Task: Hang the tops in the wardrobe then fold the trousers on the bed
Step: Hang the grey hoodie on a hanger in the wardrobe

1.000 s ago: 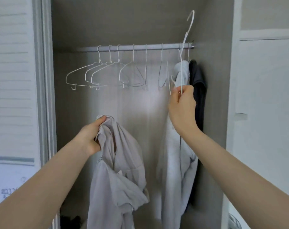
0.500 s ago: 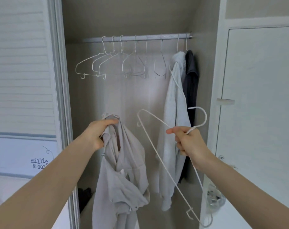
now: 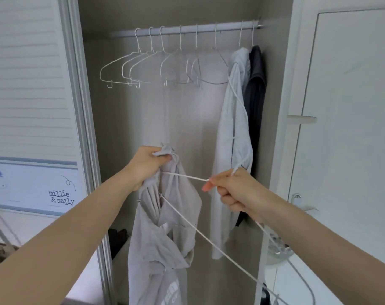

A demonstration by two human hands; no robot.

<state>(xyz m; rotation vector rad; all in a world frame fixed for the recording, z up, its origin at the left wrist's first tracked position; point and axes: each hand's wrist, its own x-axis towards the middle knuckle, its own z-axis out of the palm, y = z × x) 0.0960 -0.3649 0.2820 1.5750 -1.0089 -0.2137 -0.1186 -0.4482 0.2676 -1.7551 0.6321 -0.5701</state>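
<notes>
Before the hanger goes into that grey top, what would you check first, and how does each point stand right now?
1. Left hand grips the grey top by its bunched upper edge: ok.
2. Right hand holds the white hanger firmly: ok.
3. Hanger tip reaches the top: ok, it meets the fabric near the left hand.
4. Neck opening spread wide for the hanger: not ok, it is bunched.
5. Free space on the rail: ok, gaps show between the empty hangers.
6. Hanger hook free of tangles: cannot tell.

Left hand [image 3: 146,166] gripping beige top [image 3: 165,234]; right hand [image 3: 233,190] pinching white hanger [image 3: 187,177] at its collar.
</notes>
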